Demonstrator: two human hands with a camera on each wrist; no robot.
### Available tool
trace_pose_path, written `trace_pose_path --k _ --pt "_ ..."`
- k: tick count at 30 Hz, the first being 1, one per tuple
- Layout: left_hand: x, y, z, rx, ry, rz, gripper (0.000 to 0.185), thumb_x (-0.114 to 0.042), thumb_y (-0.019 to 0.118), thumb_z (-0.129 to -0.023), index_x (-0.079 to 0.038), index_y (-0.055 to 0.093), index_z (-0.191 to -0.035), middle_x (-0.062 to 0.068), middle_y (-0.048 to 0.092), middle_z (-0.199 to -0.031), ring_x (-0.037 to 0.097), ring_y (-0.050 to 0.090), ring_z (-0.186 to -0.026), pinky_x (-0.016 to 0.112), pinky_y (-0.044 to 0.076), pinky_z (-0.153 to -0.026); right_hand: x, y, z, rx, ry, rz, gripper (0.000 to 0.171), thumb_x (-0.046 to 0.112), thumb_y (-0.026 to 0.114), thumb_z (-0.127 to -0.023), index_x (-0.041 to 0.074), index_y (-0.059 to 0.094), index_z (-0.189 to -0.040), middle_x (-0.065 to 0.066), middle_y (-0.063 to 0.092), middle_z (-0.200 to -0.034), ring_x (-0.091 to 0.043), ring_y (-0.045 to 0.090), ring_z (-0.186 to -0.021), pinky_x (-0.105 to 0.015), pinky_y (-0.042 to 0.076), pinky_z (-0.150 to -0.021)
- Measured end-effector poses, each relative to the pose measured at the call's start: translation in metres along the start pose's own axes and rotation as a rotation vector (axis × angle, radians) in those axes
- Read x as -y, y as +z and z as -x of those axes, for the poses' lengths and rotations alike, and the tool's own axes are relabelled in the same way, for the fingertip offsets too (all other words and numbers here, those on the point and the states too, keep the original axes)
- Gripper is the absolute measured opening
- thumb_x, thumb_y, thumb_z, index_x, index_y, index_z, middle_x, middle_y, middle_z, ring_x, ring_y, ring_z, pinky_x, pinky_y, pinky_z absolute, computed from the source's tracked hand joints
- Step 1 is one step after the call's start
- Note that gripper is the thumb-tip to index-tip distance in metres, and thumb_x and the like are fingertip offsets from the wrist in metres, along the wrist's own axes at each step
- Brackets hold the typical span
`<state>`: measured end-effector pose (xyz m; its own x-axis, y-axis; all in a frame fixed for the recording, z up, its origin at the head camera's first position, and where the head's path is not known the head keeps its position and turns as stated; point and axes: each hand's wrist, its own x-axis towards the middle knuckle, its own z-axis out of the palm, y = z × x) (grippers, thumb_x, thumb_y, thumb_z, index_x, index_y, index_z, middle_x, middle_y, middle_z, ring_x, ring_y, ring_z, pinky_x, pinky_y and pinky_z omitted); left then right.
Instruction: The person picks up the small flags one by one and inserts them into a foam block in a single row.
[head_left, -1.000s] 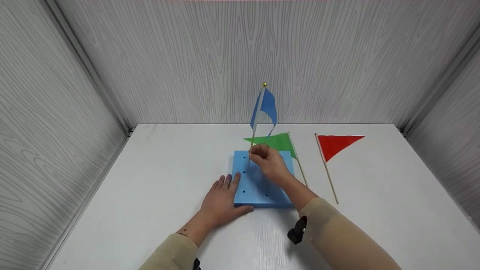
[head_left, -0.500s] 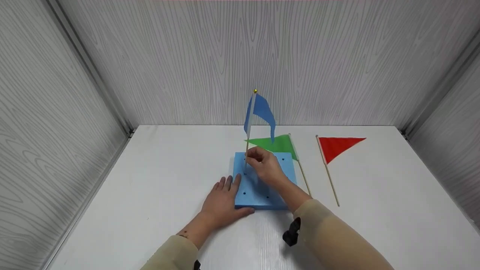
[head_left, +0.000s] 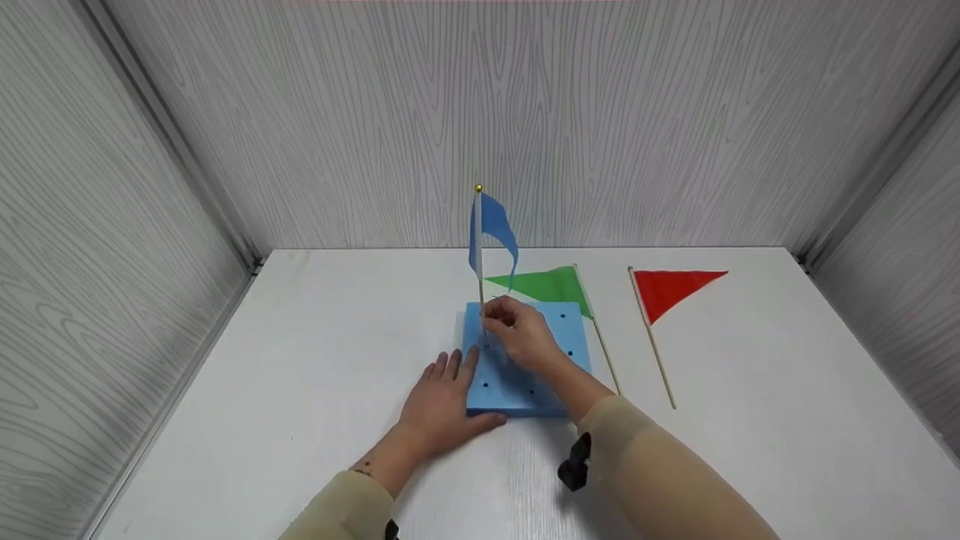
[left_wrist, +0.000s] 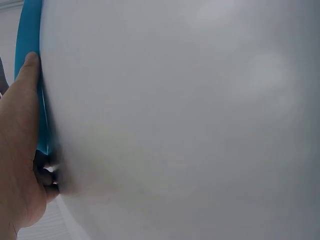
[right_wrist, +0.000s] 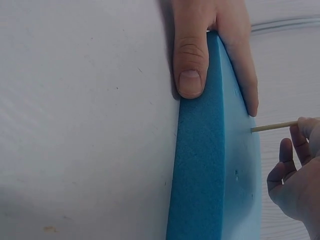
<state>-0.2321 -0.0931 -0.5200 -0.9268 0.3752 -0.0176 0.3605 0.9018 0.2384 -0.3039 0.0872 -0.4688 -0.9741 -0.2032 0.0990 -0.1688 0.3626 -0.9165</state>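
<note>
Now right hand (head_left: pixel 525 337) pinches blue flag (head_left: pixel 491 225) upright.

The right hand (head_left: pixel 521 334) is bringing the blue flag (head_left: pixel 491 229) leftward and down, its stick now upright in the foam block (head_left: pixel 525 375).

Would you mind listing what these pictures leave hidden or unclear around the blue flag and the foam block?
- Head view: the right hand covers part of the foam block, hiding any holes beneath it.
- Right wrist view: the blue flag shows only as a short piece of stick; the cloth is cut off by the frame edge.
- Left wrist view: the white table is a blur; the left hand and block edge barely show.
</note>
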Motion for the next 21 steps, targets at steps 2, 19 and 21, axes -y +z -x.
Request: trace_pose_path --k 2,19,21 --pt "-0.0002 0.0001 -0.0001 -0.003 0.001 0.002 0.118 -0.085 0.053 -0.09 -0.007 0.018 -0.17 0.025 0.028 -0.17 0.044 0.026 -0.157 0.056 0.027 -0.126 -0.0002 0.0002 -0.0003 0.001 0.01 0.001 0.011 0.011 0.065 -0.107 0.011 0.07 -0.116 -0.002 0.068 -0.107 -0.021 0.062 -0.099 -0.033 0.054 -0.083" --pt "0.0 -0.0026 0.0006 -0.018 0.013 -0.002 0.117 -0.086 0.051 -0.091 -0.007 0.018 -0.17 0.025 0.03 -0.169 0.043 0.027 -0.157 0.055 0.027 -0.126 -0.0044 -0.0065 -0.0015 0.034 -0.024 0.032 0.015 0.014 0.068 -0.105 0.013 0.071 -0.12 0.0 0.071 -0.108 -0.019 0.063 -0.099 -0.032 0.055 -0.086" --pt "-0.0003 -0.0028 0.0009 -0.014 0.01 0.002 0.117 -0.086 0.052 -0.091 -0.007 0.017 -0.171 0.025 0.03 -0.169 0.043 0.026 -0.158 0.055 0.026 -0.126 -0.0051 -0.0086 -0.0008 0.036 -0.024 0.027 0.018 0.014 0.069 -0.105 0.013 0.071 -0.123 0.0 0.072 -0.11 -0.019 0.064 -0.099 -0.032 0.055 -0.086"
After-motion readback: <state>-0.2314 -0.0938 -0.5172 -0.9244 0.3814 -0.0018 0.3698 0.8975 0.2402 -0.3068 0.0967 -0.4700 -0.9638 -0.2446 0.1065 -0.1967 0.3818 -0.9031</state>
